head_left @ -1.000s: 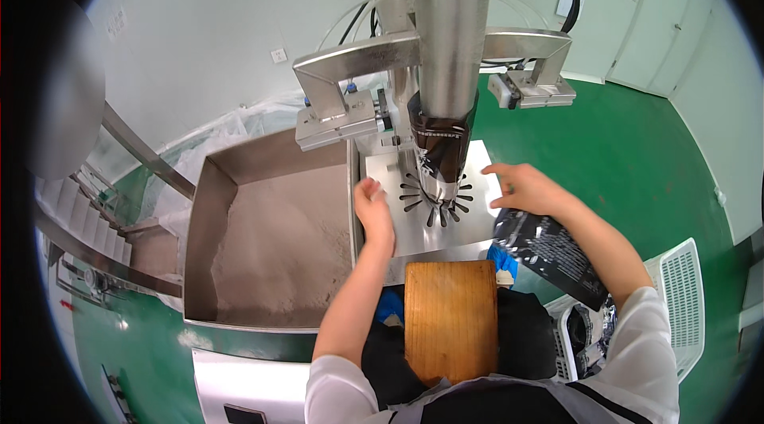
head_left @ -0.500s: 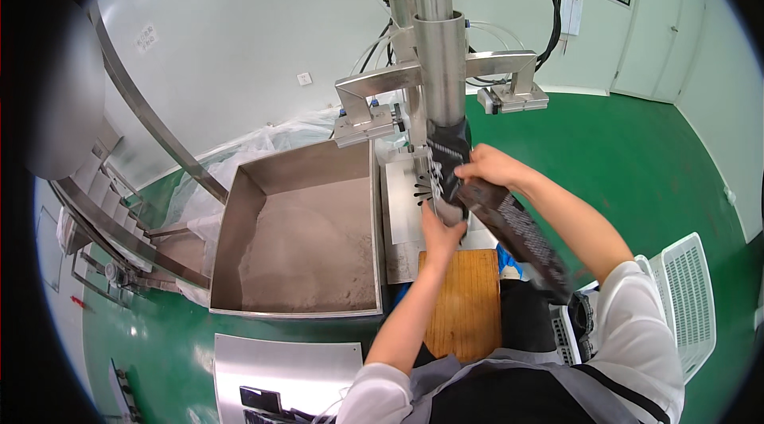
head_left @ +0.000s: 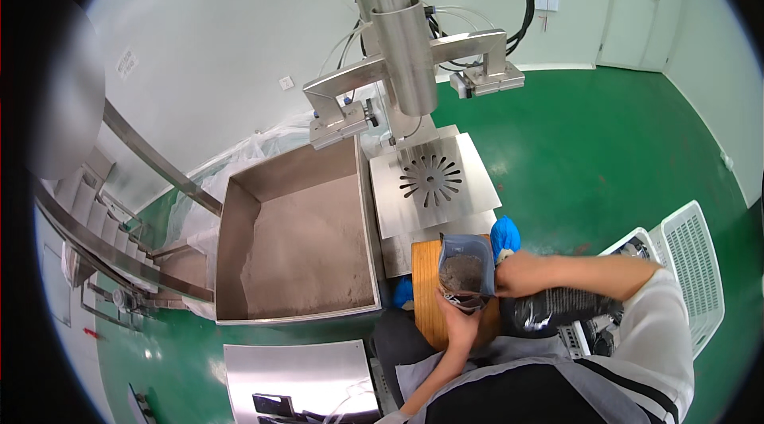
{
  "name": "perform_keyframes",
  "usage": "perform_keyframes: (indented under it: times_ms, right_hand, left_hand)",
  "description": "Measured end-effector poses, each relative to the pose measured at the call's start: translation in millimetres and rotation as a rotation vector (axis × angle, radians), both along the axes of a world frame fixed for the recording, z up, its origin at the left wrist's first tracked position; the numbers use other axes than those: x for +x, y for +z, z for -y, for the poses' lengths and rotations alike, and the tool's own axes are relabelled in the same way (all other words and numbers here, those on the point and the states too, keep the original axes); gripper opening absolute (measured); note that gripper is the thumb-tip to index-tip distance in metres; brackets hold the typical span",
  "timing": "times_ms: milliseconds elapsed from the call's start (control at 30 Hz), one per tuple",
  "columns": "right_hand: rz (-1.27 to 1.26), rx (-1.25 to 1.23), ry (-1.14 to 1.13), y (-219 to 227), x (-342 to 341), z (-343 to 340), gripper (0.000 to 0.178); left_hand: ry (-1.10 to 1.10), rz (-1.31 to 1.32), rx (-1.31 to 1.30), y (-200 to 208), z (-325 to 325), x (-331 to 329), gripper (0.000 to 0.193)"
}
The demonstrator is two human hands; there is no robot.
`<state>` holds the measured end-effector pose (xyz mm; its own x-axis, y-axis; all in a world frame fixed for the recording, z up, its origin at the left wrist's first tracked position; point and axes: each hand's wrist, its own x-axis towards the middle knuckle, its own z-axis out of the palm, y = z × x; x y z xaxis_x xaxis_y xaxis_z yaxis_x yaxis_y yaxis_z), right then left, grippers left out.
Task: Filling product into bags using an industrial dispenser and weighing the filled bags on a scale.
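Note:
An open pouch (head_left: 464, 269) holding grey-brown powder stands mouth up over the wooden board (head_left: 426, 296). My left hand (head_left: 460, 319) is closed around the pouch's near lower side. At its right edge is my right hand (head_left: 519, 273), fingers curled and partly hidden. A second, flat black pouch (head_left: 557, 308) trails from this hand, under my right forearm. Beyond the board, a slotted metal plate (head_left: 430, 178) lies below the steel filling tube (head_left: 406, 58), whose lower end has no bag on it.
A deep steel bin (head_left: 298, 316) of brownish powder stands to the left. Clamp arms (head_left: 338, 123) flank the tube. A blue bundle (head_left: 504, 234) sits by the board's far right corner. White baskets (head_left: 688, 281) stand at right, a metal panel (head_left: 298, 376) at lower left.
The filled pouch has come off the tube and moved down toward me onto the board area. Both hands moved with it, the right still carrying the flat pouch. The slotted plate is now uncovered.

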<state>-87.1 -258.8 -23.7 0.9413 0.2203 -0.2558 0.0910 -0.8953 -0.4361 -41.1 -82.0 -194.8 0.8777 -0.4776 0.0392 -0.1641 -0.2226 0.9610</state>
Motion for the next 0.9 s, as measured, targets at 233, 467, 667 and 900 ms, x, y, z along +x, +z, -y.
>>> perform_keyframes:
  times_ms: [233, 467, 667, 900]
  right_hand:
    - [0.333, -0.519, -0.025, 50.5, 75.8, 95.7, 0.04]
    - [0.429, 0.948, -0.208, 104.7, 166.9, 101.0, 0.035]
    - [0.852, 0.458, -0.444, 74.6, 177.6, 150.5, 0.03]
    - [1.375, -0.069, -0.41, 62.2, 153.5, 102.9, 0.037]
  left_hand:
    - [-0.023, 0.329, 0.072, 162.4, -8.6, 118.4, 0.052]
    - [-0.943, 0.076, -0.108, 253.5, 94.9, 201.4, 0.026]
    - [-0.708, 0.141, -0.012, 224.8, 127.8, 288.2, 0.009]
    - [-0.28, 0.794, 0.019, 251.6, 152.7, 275.3, 0.015]
